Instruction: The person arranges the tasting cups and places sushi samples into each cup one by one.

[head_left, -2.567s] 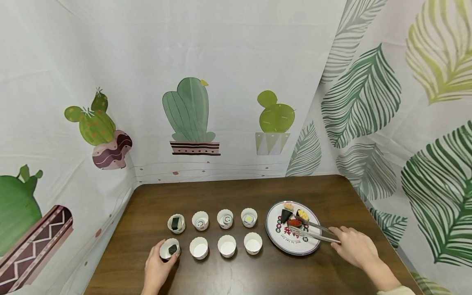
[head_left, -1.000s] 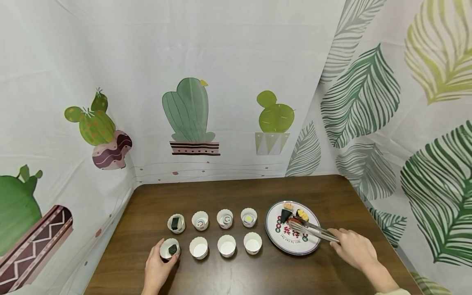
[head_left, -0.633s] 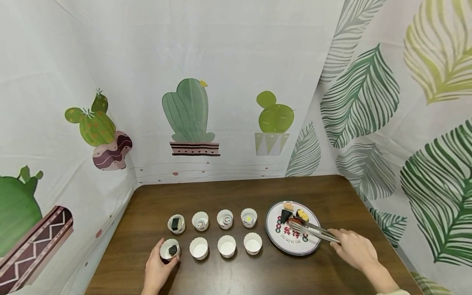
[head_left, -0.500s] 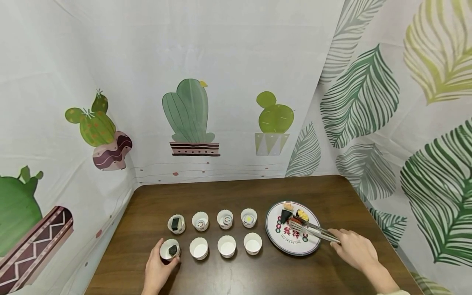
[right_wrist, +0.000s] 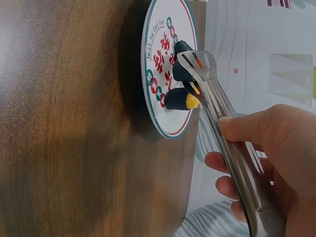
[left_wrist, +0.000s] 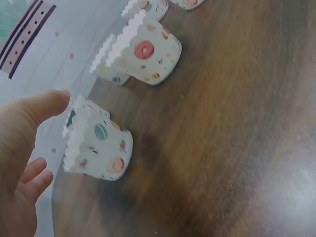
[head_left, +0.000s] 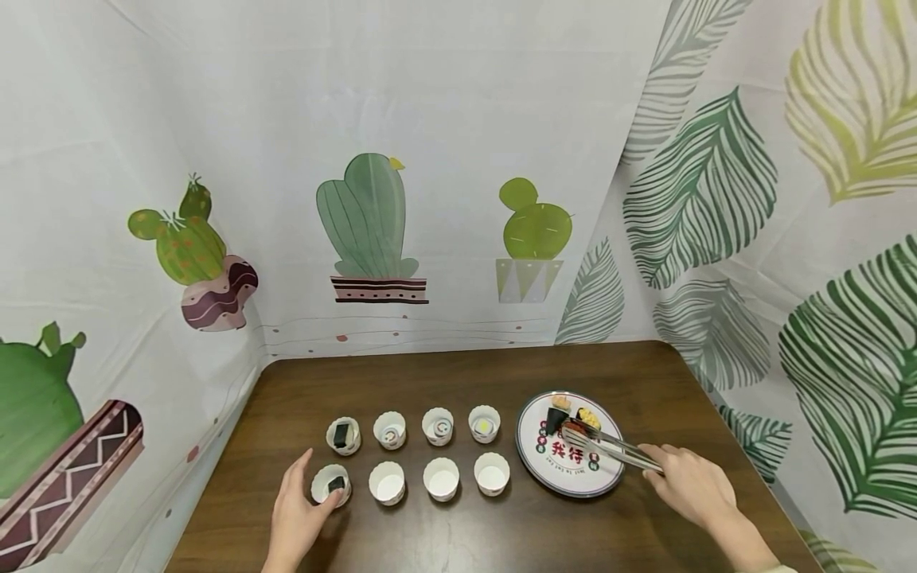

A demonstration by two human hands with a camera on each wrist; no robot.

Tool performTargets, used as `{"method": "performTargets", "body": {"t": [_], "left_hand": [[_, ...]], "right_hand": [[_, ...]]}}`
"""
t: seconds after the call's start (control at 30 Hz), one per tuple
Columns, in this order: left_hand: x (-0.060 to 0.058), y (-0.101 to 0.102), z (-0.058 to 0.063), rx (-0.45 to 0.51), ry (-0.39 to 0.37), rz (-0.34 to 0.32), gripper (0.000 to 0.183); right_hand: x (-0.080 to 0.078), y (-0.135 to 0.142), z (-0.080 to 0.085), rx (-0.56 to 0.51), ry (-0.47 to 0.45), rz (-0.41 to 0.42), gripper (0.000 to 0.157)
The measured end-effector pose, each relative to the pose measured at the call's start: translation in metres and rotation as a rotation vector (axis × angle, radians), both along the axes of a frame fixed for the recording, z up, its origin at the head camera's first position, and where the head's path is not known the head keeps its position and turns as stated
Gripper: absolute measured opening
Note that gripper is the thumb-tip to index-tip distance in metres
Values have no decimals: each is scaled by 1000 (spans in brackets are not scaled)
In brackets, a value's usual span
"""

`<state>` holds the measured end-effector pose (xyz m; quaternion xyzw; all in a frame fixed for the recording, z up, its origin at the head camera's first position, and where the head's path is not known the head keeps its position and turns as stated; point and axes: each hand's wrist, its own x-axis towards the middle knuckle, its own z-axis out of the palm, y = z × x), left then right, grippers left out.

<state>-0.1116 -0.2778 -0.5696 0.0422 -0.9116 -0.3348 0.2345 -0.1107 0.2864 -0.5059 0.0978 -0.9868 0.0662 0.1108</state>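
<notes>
My left hand (head_left: pixel 295 509) is beside the front-left white cup (head_left: pixel 321 477), thumb and fingers spread apart. That cup holds a small black-wrapped sushi piece (head_left: pixel 337 484). In the left wrist view the thumb is close over the scalloped rim of the patterned cup (left_wrist: pixel 101 153). My right hand (head_left: pixel 691 481) grips metal tongs (head_left: pixel 618 451), its thumb pressing one arm of them. The tips of the tongs are at a red-topped sushi piece (head_left: pixel 574 427) on the round plate (head_left: pixel 528 436). A black rice-ball triangle (head_left: pixel 556 420) and yellow-topped sushi (right_wrist: pixel 178 99) lie close by.
More white cups stand in two rows on the brown table (head_left: pixel 458 541). The back-left cup (head_left: pixel 344 450) holds a black-banded sushi piece; the front-row cup (head_left: pixel 491 475) nearest the plate is bare inside. An orange-topped piece (head_left: pixel 561 402) lies at the plate's back.
My left hand has come away from the front-left cup, leftward, and its fingers have spread. The tongs' arms, wide apart at first, have drawn together around the red-topped sushi.
</notes>
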Motion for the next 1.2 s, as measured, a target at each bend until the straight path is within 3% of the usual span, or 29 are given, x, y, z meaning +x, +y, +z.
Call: {"method": "performTargets", "body": {"t": [0.53, 0.8, 1.2], "left_hand": [[-7, 28, 12, -41, -6, -134, 85], [-12, 48, 6, -44, 51, -210, 88], [-10, 66, -9, -19, -5, -258, 91]], "right_hand": [[-1, -3, -1, -15, 40, 21, 35], [-2, -5, 1, -12, 40, 25, 35], [-3, -8, 2, -15, 20, 19, 35]]}}
